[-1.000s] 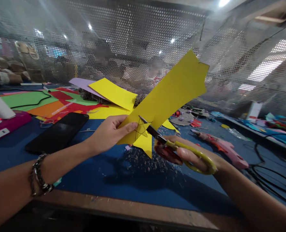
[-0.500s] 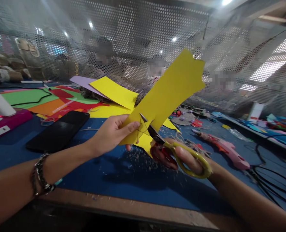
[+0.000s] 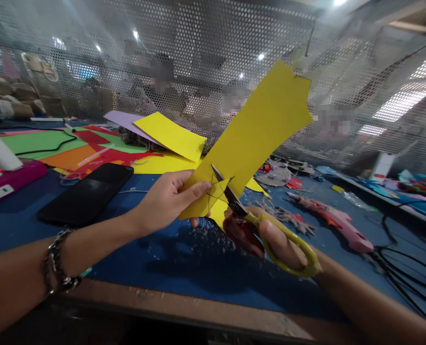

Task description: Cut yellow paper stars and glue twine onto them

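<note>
Between thumb and fingers, my left hand point(image 3: 175, 196) pinches the lower end of a long yellow sheet point(image 3: 256, 129), perhaps paper or thin foam. Dark lines of a star shape are drawn on it beside my thumb. The sheet tilts up to the right, and its far end has a notched edge. My right hand point(image 3: 278, 239) grips yellow-handled scissors point(image 3: 288, 244), with fingers through the loops. Their blades lie across the sheet at the star, where a cut edge shows. A reddish inner part of the handle hangs below the blades.
A black phone point(image 3: 87, 191) and a magenta power strip point(image 3: 11, 179) lie on the left. Coloured sheets point(image 3: 40, 141) spread behind them. To the right are a pink glue gun point(image 3: 338, 223) and coiled black cable point(image 3: 407, 273). A perforated metal screen point(image 3: 206, 43) stands behind the blue table.
The yellow sheet's upper end has shifted slightly up and right. The scissors and my right hand have moved slightly right and down, with the blades still at the star.
</note>
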A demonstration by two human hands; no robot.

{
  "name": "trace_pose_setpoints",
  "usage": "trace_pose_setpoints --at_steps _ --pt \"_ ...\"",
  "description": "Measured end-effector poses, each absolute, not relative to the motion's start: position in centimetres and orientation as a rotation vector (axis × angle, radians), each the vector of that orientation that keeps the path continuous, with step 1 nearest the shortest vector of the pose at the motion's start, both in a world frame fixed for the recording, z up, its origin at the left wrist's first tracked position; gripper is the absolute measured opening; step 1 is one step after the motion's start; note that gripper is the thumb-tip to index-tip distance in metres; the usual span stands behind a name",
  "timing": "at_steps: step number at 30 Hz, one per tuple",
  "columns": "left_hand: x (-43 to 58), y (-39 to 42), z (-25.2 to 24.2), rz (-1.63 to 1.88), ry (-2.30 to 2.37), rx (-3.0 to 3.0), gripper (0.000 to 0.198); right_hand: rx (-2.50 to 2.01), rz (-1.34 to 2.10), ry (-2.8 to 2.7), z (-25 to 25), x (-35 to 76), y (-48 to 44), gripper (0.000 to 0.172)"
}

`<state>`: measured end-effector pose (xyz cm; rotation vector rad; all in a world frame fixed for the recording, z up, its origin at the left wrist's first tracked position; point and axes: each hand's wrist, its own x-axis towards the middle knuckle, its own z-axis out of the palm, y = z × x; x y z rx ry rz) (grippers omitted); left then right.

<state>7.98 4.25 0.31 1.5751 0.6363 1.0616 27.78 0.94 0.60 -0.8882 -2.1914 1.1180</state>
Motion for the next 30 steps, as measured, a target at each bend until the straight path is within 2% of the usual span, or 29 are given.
trace_pose_setpoints --at_steps 16,30 --pt "8.05 4.44 0.35 1.080 0.644 1.541 0.017 -0.980 1.033 -2.174 0.58 27.38 1.25 0.054" --pt "8.01 4.51 0.29 1.061 0.667 1.577 0.018 -1.114 0.753 -2.251 0.87 27.10 1.12 0.054"
